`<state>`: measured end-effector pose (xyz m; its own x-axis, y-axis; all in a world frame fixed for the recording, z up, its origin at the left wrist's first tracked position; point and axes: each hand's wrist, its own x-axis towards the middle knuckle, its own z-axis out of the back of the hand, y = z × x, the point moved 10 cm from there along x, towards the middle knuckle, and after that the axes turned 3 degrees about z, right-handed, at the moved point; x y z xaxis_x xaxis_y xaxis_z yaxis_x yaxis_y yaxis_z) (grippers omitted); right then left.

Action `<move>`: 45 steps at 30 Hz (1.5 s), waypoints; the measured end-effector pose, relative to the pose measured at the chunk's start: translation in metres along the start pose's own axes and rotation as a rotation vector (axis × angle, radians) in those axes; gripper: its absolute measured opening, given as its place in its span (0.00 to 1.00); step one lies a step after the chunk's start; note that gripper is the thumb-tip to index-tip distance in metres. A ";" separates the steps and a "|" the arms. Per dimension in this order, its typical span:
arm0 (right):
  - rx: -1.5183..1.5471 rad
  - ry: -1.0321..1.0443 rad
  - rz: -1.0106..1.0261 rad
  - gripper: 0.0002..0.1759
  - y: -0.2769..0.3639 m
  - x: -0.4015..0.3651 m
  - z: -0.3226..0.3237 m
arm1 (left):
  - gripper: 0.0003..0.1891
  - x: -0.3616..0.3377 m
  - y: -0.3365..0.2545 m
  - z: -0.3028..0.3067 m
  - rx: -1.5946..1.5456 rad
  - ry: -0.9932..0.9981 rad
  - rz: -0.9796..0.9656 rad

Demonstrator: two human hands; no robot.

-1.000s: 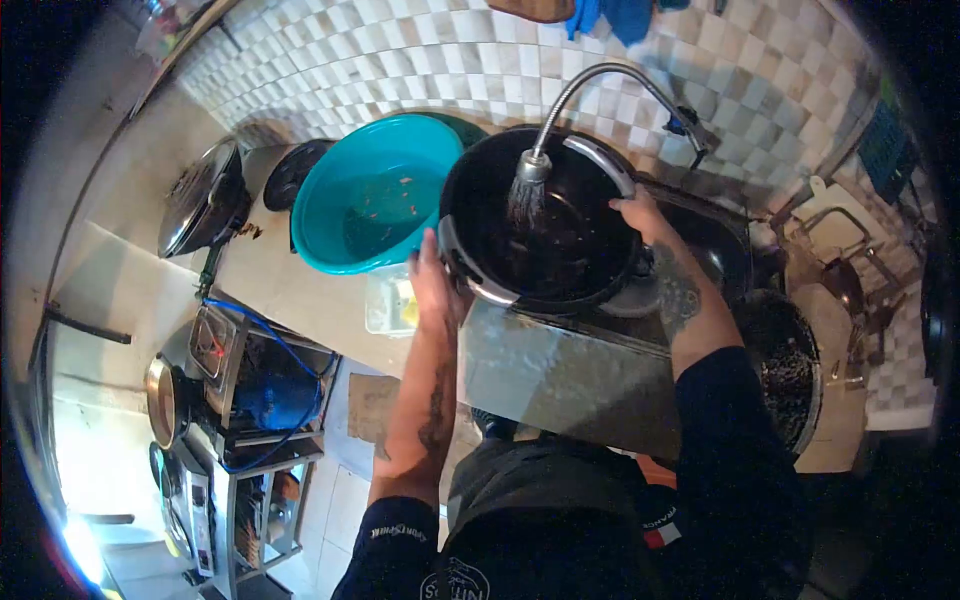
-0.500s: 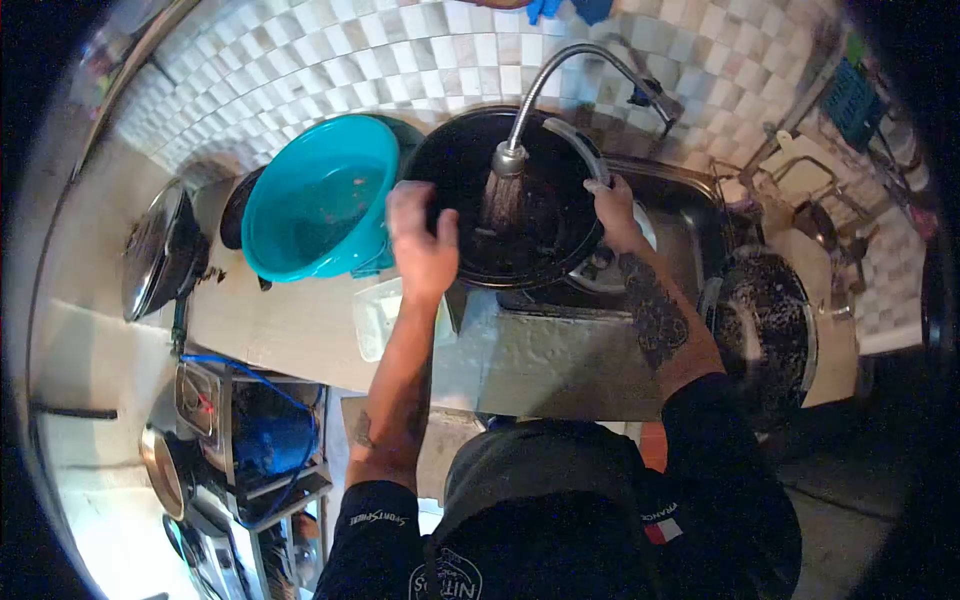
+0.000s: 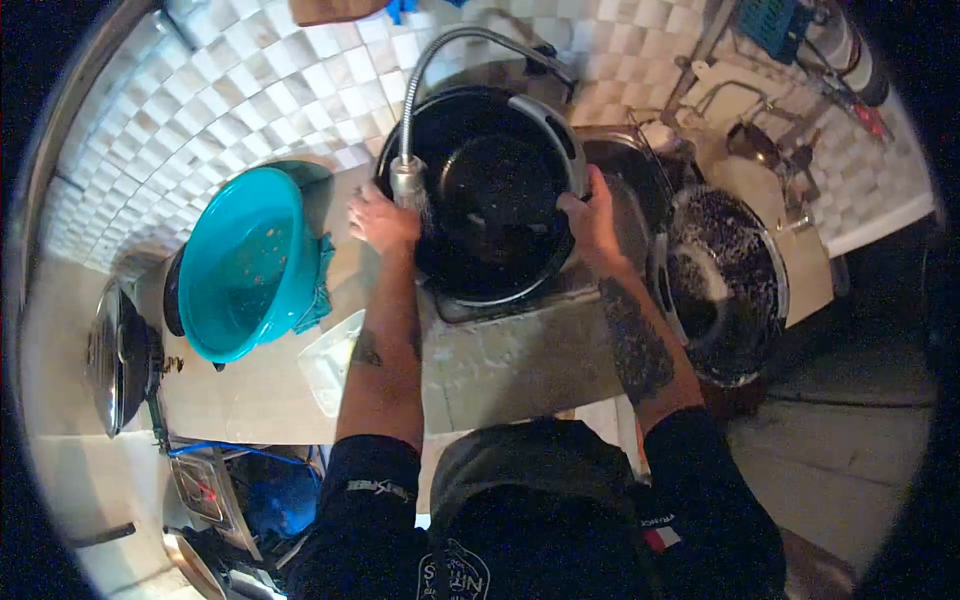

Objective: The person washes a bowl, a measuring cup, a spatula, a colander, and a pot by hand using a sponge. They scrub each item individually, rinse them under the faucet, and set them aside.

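A large round black tub [image 3: 490, 200] with a grey slotted handle [image 3: 545, 125] leans tilted over the sink's edge, its inside facing me. My right hand [image 3: 592, 215] grips its right rim below that handle, thumb on the inner side. On the opposite side my left hand [image 3: 385, 220] is closed around the left rim, its fingers outside the tub. Close by the left hand hangs the spray head [image 3: 407, 178] of a flexible metal faucet, with water running from it into the tub. A little water shows at the tub's bottom.
A teal tub [image 3: 245, 265] with bits floating in water stands left on the counter. Near my left forearm lies a pale plastic container [image 3: 330, 365]. Right of the sink [image 3: 630, 190] sits another black tub [image 3: 720, 285] covered in suds. A lidded pan [image 3: 115, 355] is far left.
My left hand came down from the air onto the tub's left rim. The tub has tilted up towards me, and the spray head is now at its left side. My view has shifted right.
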<state>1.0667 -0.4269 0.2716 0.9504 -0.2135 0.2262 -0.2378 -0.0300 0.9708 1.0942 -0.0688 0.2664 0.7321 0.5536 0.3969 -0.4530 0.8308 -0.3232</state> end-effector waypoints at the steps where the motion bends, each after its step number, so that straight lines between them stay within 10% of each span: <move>1: 0.118 0.034 -0.046 0.26 -0.016 0.002 0.006 | 0.33 0.004 0.015 -0.034 -0.017 0.227 0.046; 5: 0.176 -0.060 -0.143 0.17 -0.049 0.029 0.034 | 0.26 0.016 0.056 -0.115 -0.400 0.880 0.049; 7: 0.411 -0.026 -0.272 0.15 -0.070 0.039 0.035 | 0.23 0.001 0.044 -0.055 -0.890 0.838 -0.117; 9: 0.422 -0.124 -0.365 0.22 -0.087 0.033 0.047 | 0.21 0.005 0.038 0.011 -1.190 0.753 0.123; 10: 0.151 -0.186 -0.410 0.25 -0.103 0.022 0.060 | 0.20 -0.001 0.049 0.026 -1.221 0.689 0.454; 14: -1.214 -0.005 -0.557 0.33 -0.243 -0.013 0.096 | 0.23 -0.008 0.047 0.095 -1.327 0.539 0.392; 16: -1.131 0.217 -0.523 0.33 -0.272 -0.018 0.095 | 0.23 -0.008 0.058 0.105 -1.374 0.462 0.450; 24: -0.543 -0.282 -0.395 0.32 -0.203 -0.001 0.149 | 0.19 -0.012 0.053 0.155 -1.242 0.138 0.186; 31: 0.190 0.008 -0.385 0.35 -0.124 -0.035 0.134 | 0.13 -0.063 -0.010 0.178 -0.609 -0.151 -0.277; 45: -0.070 -0.298 -0.099 0.42 -0.085 -0.041 0.141 | 0.11 -0.082 -0.008 0.197 -0.617 -0.236 -0.337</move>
<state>1.0200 -0.5529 0.1687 0.8651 -0.4900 0.1074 -0.1232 0.0000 0.9924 0.9371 -0.1095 0.4055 0.6206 0.3297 0.7115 0.1959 0.8134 -0.5478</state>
